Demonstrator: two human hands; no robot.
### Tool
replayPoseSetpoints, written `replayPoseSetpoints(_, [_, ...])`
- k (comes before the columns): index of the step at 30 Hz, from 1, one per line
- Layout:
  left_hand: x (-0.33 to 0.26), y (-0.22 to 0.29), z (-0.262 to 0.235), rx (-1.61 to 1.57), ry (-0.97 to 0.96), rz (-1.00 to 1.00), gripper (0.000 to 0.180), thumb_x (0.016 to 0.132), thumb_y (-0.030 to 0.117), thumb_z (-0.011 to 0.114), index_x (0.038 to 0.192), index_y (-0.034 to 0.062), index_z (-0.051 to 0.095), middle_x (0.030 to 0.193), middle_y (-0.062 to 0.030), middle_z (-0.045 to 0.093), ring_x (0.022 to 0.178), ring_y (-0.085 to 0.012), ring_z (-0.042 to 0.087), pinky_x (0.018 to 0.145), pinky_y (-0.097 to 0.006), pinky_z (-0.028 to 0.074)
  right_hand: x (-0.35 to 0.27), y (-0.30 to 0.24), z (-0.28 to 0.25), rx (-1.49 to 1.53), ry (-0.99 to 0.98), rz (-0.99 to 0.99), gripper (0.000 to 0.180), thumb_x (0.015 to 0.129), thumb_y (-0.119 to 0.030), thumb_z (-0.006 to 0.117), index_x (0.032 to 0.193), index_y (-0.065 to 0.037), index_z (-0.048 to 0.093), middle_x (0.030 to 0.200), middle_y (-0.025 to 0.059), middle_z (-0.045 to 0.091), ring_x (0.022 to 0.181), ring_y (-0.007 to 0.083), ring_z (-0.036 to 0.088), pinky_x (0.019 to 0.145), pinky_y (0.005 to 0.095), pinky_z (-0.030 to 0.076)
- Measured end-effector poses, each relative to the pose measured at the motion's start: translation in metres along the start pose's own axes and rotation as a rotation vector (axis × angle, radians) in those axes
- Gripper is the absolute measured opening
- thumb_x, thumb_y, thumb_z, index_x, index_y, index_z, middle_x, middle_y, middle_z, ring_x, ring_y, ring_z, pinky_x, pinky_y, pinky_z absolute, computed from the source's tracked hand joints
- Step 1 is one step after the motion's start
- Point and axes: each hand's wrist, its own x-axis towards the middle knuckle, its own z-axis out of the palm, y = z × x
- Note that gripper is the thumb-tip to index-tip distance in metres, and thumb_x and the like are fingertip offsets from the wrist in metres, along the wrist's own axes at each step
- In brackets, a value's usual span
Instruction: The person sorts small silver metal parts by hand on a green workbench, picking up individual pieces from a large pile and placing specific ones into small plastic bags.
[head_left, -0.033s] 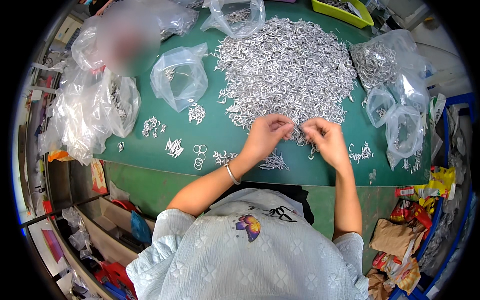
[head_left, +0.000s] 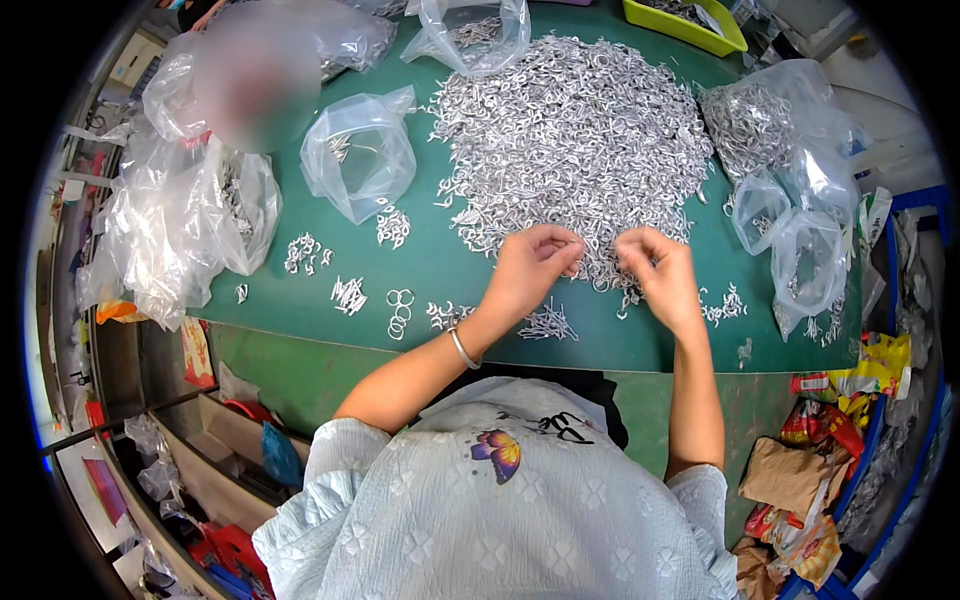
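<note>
My left hand (head_left: pixel 530 268) is closed in a pinch at the near edge of a big heap of small silvery metal pieces (head_left: pixel 580 140). Across a narrow gap, my right hand (head_left: pixel 662 278) has thumb and forefinger brought together too. Whatever either pinch holds is too small to make out. Just below the left hand lie thin metal pins (head_left: pixel 548 322). Left of these come small curved pieces (head_left: pixel 448 316), a column of metal rings (head_left: pixel 399 314) and short rods (head_left: pixel 348 296). More curved pieces (head_left: pixel 726 304) rest right of my right hand.
An opened clear bag (head_left: pixel 362 165) stands left of the heap, near bulky plastic bags (head_left: pixel 165 225). Filled bags (head_left: pixel 750 125) line the right side of the green table (head_left: pixel 620 345). A yellow-green tray (head_left: pixel 690 28) sits at the back. Packets and brown paper (head_left: pixel 795 475) lie low on the right.
My right hand has shifted slightly right, widening the gap between my hands. My left hand has moved very slightly left.
</note>
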Motion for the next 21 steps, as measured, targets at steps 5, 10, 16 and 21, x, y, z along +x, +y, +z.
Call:
replayPoseSetpoints(5, [0.000, 0.001, -0.001, -0.028, -0.054, -0.046, 0.016, 0.093, 0.005, 0.057, 0.104, -0.0059, 0.061, 0.091, -0.0106, 0.067, 0.082, -0.0152, 0.066, 0.073, -0.025, 0.054, 0.039, 0.026, -0.015, -0.569, 0.346, -0.385, 0.009, 0.079, -0.004, 0.066, 0.087, -0.002, 0.068, 0.085, 0.0087, 0.063, 0.083, 0.0273, 0.059, 0.074, 0.0358, 0.046])
replayPoseSetpoints(10, [-0.002, 0.000, -0.004, -0.031, -0.118, -0.076, 0.018, 0.096, 0.005, 0.050, 0.107, -0.0058, 0.059, 0.097, -0.0136, 0.067, 0.086, -0.0173, 0.066, 0.076, -0.027, 0.054, 0.045, 0.033, -0.015, -0.902, 0.261, -0.427, 0.011, 0.078, -0.010, 0.068, 0.087, -0.005, 0.070, 0.081, 0.0078, 0.060, 0.085, 0.0243, 0.056, 0.076, 0.0364, 0.041])
replayPoseSetpoints(16, [-0.003, 0.004, -0.005, -0.096, -0.154, -0.142, 0.020, 0.096, 0.005, 0.049, 0.111, -0.0061, 0.057, 0.103, -0.0156, 0.066, 0.091, -0.0190, 0.066, 0.079, -0.028, 0.055, 0.036, 0.030, -0.020, -0.259, 0.317, -0.304, 0.007, 0.087, -0.003, 0.061, 0.090, 0.001, 0.067, 0.082, 0.0072, 0.065, 0.071, 0.0192, 0.060, 0.064, 0.0281, 0.047])
replayPoseSetpoints(21, [-0.004, 0.001, 0.001, -0.174, -0.152, -0.191, 0.024, 0.096, 0.007, 0.050, 0.115, -0.0069, 0.054, 0.106, -0.0174, 0.064, 0.098, -0.0223, 0.065, 0.082, -0.030, 0.055, 0.020, 0.022, -0.013, 0.471, 0.120, 0.126, 0.014, 0.093, -0.011, 0.059, 0.090, 0.001, 0.066, 0.080, 0.0037, 0.066, 0.069, 0.0062, 0.055, 0.059, 0.0206, 0.042])
